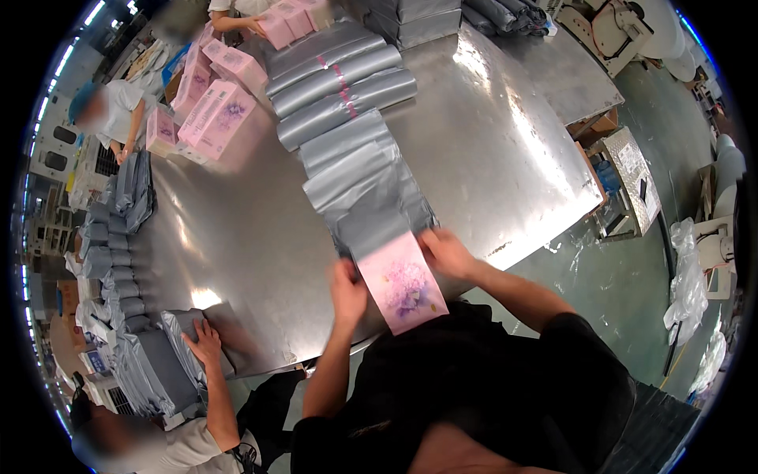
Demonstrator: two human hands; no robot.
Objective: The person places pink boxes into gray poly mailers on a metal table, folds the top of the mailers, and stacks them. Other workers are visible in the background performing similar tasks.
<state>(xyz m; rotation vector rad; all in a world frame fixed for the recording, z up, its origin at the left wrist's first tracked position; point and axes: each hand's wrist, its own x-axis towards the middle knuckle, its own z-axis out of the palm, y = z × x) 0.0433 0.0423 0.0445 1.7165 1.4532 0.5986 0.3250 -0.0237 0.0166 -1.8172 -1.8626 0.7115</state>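
A flat pink pack (407, 288) with a purple flower print lies in front of me. Its far end meets the mouth of a grey plastic bag (377, 223); how far it reaches inside is hidden. On the left, my left hand (347, 294) is closed at the bag's near corner, beside the pack. My right hand (448, 251) pinches the bag's opposite edge, close to the pack's upper right side. Beyond the bag, more grey bags (347, 150) lie overlapped in a row, leading to thick folded bundles (343, 83).
Everything rests on a shiny metal table (489, 142). Pink boxes (217, 118) are stacked at the far left. Filled grey packages (150, 371) line the left edge, where a co-worker's hand (207, 345) presses one. Two other people stand at the far side. A metal cart (628, 178) is on the right.
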